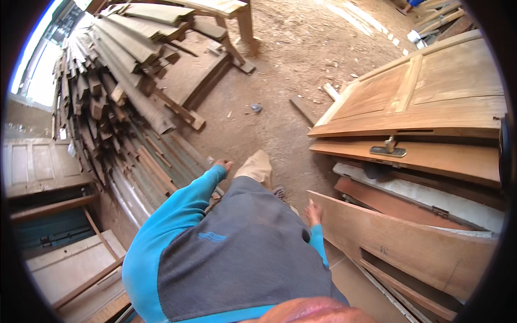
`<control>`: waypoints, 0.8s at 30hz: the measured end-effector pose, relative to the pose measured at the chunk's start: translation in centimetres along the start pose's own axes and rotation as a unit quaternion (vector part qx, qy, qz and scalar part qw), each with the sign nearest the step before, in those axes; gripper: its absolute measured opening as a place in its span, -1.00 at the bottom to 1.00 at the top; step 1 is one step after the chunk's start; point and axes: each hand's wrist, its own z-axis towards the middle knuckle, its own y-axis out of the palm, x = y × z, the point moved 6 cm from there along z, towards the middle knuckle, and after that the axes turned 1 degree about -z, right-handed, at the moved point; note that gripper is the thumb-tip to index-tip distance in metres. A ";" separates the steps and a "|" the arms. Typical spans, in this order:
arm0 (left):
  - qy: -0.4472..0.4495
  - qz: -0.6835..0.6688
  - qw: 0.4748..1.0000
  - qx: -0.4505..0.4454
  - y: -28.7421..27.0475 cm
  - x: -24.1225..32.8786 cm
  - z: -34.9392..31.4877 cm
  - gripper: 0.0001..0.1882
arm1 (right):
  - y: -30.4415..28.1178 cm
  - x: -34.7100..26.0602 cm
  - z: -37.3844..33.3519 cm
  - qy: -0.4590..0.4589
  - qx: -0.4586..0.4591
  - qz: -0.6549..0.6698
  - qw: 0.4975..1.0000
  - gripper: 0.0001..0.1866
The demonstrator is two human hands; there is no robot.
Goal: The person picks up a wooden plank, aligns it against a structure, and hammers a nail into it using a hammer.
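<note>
My left hand (224, 164) hangs in front of me on the left, fingers loosely apart, with nothing seen in it. It is nearest to the ends of the long timber pieces (161, 156) stacked along the left side. My right hand (313, 213) is low on the right, beside the near end of a wooden panel (388, 231) standing on edge. Its fingers look stretched out, holding nothing; I cannot tell whether they touch the panel. Behind that panel lean wooden doors, the outermost a pale panelled door (404, 89) and another with a brass handle (389, 149).
A wooden bench (212, 8) stands at the far left by the timber pile. On the dirt floor (269, 81) lie wood shavings, an offcut (303, 110) and a crumpled scrap (256, 107). More panelled doors (46, 164) lean at the left. Part of a person (413, 3) shows at the far right.
</note>
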 end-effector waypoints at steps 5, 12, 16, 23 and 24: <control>-0.100 0.145 0.971 -0.162 1.9 5.4 7.6 -0.22 | 5.7 -24.2 9.2 -0.138 -0.138 -0.059 0.979 -0.54; -0.166 -0.055 0.984 0.024 -3.3 14.8 29.9 -0.35 | 2.4 -37.8 28.3 -0.154 0.099 -0.026 0.983 -0.68; -0.064 -0.101 0.992 0.027 -7.5 25.4 41.7 -0.43 | 4.1 -37.3 30.8 0.037 0.068 -0.142 0.987 -0.64; 0.008 -0.315 0.944 -0.099 -14.1 48.6 61.5 -0.48 | 5.8 -37.4 43.9 -0.071 0.077 -0.291 0.951 -0.69; 0.015 -0.330 0.936 -0.122 -15.2 51.6 63.2 -0.51 | 5.7 -38.2 44.5 -0.046 0.075 -0.298 0.951 -0.69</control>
